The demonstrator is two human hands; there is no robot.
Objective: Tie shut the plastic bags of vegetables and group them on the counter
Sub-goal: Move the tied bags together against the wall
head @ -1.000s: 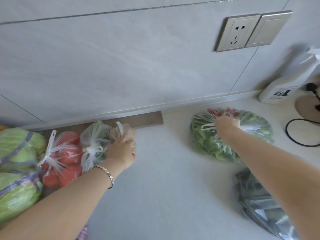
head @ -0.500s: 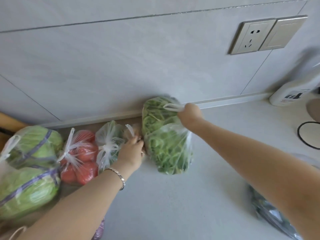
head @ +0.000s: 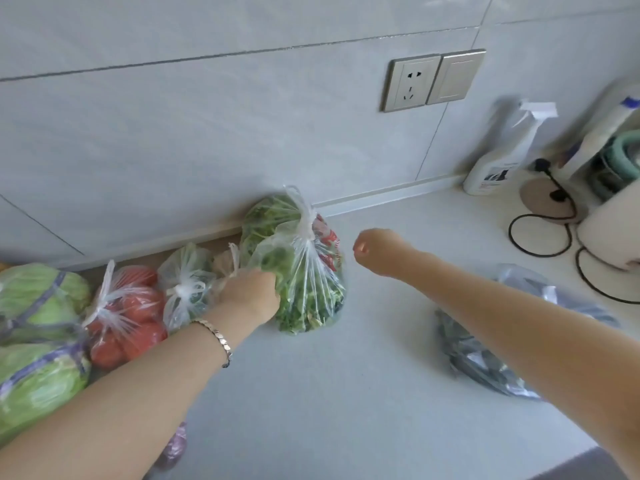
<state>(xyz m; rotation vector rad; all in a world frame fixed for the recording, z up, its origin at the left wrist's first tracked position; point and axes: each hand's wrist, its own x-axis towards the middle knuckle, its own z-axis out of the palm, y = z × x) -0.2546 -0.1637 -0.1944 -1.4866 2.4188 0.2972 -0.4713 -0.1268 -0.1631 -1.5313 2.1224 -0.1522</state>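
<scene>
Since the frame before, our right hand (head: 372, 245) lets go of the greens bag (head: 304, 271) and now hangs just beside its knot, fingers curled in, holding nothing. Our left hand (head: 247, 294) lies against that bag's left flank; its fingertips are hidden by plastic, so we cannot tell whether they pinch or only press. The greens bag stands upright and knotted at the wall, closing a row on the counter (head: 311, 393): cabbage bags (head: 38, 299), tomato bag (head: 128, 313), small green bag (head: 187, 282), small pale bag (head: 225, 261). We judge the grouping nearly done; the dark bag (head: 485, 348) lies well apart under our right forearm, its top unseen, and seems to remain
</scene>
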